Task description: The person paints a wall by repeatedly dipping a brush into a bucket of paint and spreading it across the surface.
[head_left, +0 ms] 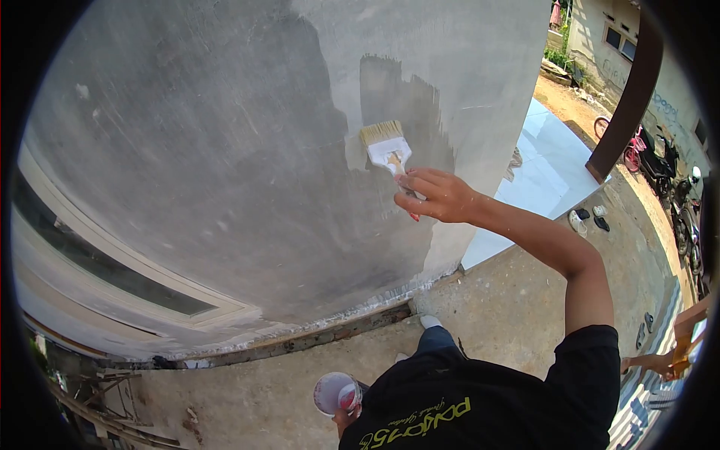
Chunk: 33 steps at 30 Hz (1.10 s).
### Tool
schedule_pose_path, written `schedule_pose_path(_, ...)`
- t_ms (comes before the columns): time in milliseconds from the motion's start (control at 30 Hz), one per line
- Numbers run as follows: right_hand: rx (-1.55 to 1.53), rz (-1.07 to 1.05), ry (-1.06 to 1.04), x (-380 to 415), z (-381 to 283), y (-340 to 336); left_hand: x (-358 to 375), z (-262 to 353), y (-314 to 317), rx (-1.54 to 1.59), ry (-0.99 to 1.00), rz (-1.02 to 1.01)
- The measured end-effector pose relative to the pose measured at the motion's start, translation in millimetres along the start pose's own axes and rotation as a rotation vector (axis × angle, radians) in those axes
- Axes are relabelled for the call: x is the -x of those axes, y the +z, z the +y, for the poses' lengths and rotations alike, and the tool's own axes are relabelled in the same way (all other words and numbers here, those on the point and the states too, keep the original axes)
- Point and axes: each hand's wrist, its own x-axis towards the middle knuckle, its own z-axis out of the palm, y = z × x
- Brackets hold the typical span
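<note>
A wide paintbrush (387, 147) with pale bristles and a white-coated ferrule touches or nearly touches the grey wall (247, 142). My right hand (437, 194) is closed round its handle, arm stretched out. Dark, wet-looking patches cover much of the wall, with a separate dark patch around and above the brush and a lighter strip between. Low at my left side, my left hand (347, 417) grips the rim of a small bucket (335, 394), whose inside is smeared white; its contents are hard to make out.
A framed window (112, 259) lies at the lower left. Beyond the wall's right edge are a pale tiled floor (525, 172), a brown post (628, 97), shoes (589, 218) and motorbikes (664, 165). Another person's hand (658, 363) shows at the right edge.
</note>
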Motion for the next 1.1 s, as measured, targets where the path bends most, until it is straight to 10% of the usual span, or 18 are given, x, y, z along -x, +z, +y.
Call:
schedule_pose_path(200,-0.224,-0.302,0.143,13,-11,17,-19,2,-6,-0.362,0.223,-0.132)
schedule_pose_path(400,0.038,0.077,0.066,-94,50,-52,14,31,41,-0.132,0.116,-0.281)
schedule_pose_path(667,0.045,0.024,-0.175,-64,10,5,36,41,78,-0.167,0.203,-0.383)
schedule_pose_path(933,-0.290,-0.239,0.087,-39,-17,35,62,44,95,-0.192,0.241,-0.421)
schedule_pose_path(1100,-0.123,0.025,0.142,-109,35,-33,96,46,104,-0.214,0.289,-0.430)
